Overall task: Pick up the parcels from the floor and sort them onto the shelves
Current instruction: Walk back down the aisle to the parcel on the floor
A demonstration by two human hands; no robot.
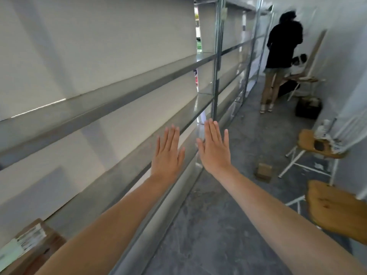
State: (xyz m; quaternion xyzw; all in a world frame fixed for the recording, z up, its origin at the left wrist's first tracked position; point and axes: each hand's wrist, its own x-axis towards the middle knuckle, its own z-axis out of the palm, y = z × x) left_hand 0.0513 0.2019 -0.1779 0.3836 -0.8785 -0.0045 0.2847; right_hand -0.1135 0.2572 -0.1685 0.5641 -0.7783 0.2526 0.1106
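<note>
My left hand (167, 153) and my right hand (215, 148) are stretched out flat in front of me, palms down, fingers straight, holding nothing. They hover side by side in front of the metal shelves (111, 90) that run along the left wall. A small brown cardboard parcel (263, 172) lies on the grey floor to the right of my right hand, well apart from it. At the bottom left a brown box with a white label (29, 243) sits on a low shelf, partly behind my left forearm.
Wooden folding chairs (319, 145) (337, 209) with white frames stand along the right wall. A person in a black top (282, 48) stands far down the aisle beside a small table. A dark box (308, 108) rests on the floor near them. The grey floor aisle (218, 225) runs between shelves and chairs.
</note>
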